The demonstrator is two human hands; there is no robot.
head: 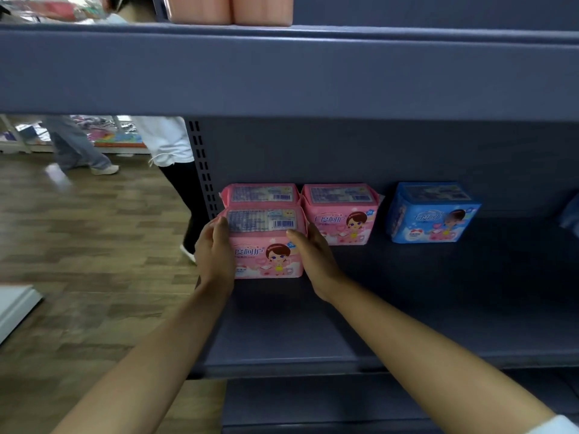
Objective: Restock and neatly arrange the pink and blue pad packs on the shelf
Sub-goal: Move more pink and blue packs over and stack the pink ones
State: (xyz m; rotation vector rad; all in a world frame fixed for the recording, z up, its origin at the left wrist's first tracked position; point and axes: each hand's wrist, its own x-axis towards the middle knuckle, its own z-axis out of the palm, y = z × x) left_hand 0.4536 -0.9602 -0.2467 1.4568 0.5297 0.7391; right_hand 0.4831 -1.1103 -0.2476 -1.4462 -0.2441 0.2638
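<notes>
Grey shelf (407, 292): pink packs (340, 214), blue pack (432, 214).

A wood-plank floor (94, 230) is spreading out at left. A person in a white top and black trousers (166, 142) is standing on it. Farther back, another in grey jeans (75, 145) is striding, blurred. Colourful goods (119, 137) are lying behind them. A white panel (15, 305) is jutting in at the left edge. Two peach packs (230, 9) are standing side by side at the top.
</notes>
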